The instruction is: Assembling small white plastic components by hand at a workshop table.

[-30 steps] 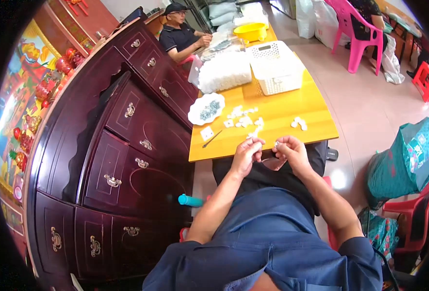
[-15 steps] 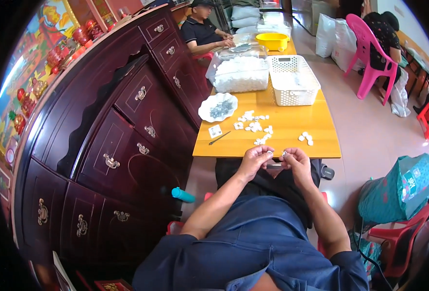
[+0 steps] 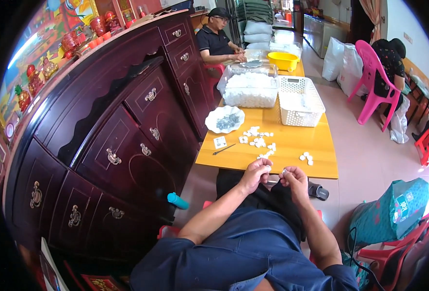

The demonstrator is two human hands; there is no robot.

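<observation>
Just off the table's near edge, my left hand (image 3: 255,176) pinches a small white piece (image 3: 268,168) between thumb and fingers. Close beside it, my right hand (image 3: 295,181) is closed in a pinch on another tiny whitish piece (image 3: 284,170), too small to name more exactly. On the wooden table (image 3: 292,145) ahead lie a loose scatter of small white pieces (image 3: 259,141) and a smaller group (image 3: 306,158) to the right. A dark thin tool (image 3: 224,149) and a white square card (image 3: 219,142) rest at the left. The scalloped white dish (image 3: 213,125) holds small grey-blue bits.
A clear bin (image 3: 251,99) full of white pieces and a white perforated basket (image 3: 301,119) stand farther back, before a yellow basin (image 3: 283,61). A co-worker (image 3: 214,41) sits at the far left. The dark cabinet (image 3: 103,145) borders my left; a teal bag (image 3: 374,218) stands right.
The view has tilted upward, so the table and hands appear lower. Both hands keep their pinches and stay close together.
</observation>
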